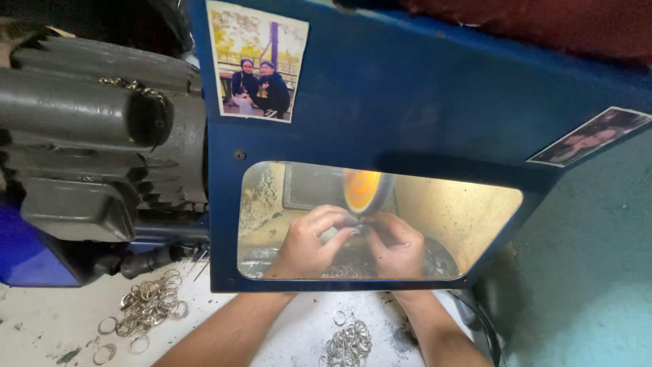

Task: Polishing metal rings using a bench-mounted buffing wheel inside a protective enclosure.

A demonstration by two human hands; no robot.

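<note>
Metal ring (358,222) is pinched between the fingers of both the left hand (314,246) and right hand (397,246) right at the orange polishing wheel (365,192) behind the blue guard (421,102), so 1 slip could nick fingertips or fling it onto the table (47,326).

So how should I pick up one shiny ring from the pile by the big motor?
Pinch the outer rim of a loose ring lying flat at the edge of the left pile, coming from above. Those at the edge lie apart, while the ones in the middle overlap and would probably tangle.
</note>
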